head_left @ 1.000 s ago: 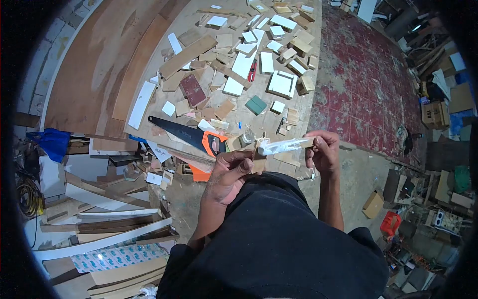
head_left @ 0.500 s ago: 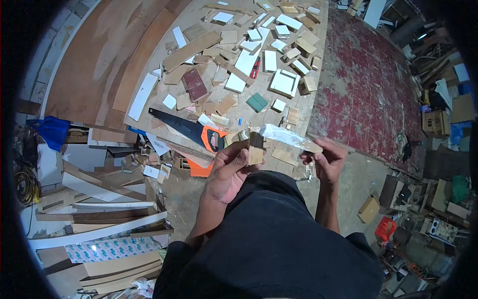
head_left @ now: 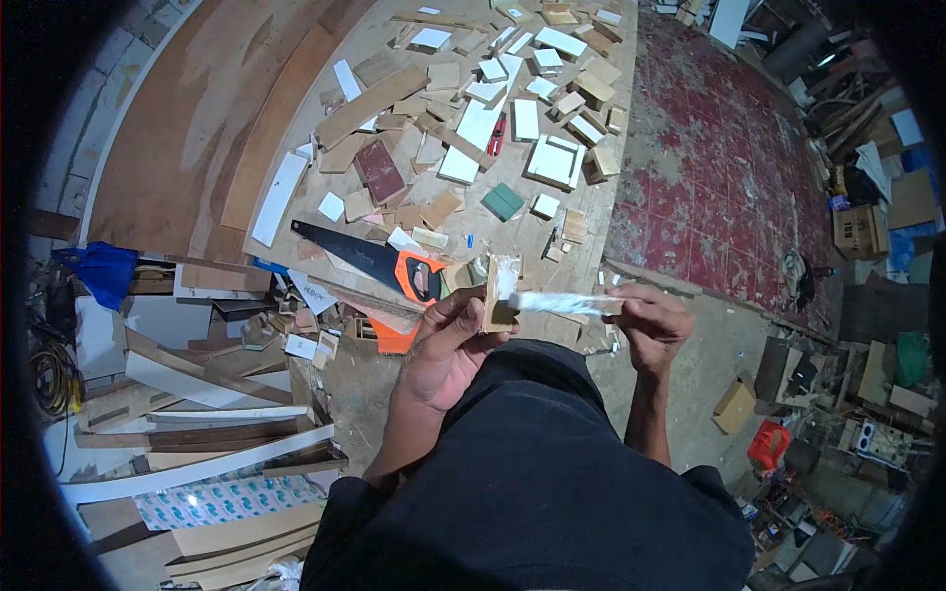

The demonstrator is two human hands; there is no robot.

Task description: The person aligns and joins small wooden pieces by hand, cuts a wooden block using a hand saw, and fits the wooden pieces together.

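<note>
"Wooden block (head_left: 502, 317): where is it on your feed?"

"Right about the centre of the frame. I see the left hand (head_left: 449, 347) with its grip closed on the block's left side, and a white smear (head_left: 506, 268) on the upper part."

"And the right hand (head_left: 657, 323)?"

"Its grip is pinched on the right end of a white-coated strip (head_left: 560, 303). The left end overlaps the block in my view; whether they touch, I can't tell."

"Nearby?"

"I have an orange-handled saw (head_left: 355, 254) on the worktop (head_left: 478, 219), above and left of both hands."
</note>
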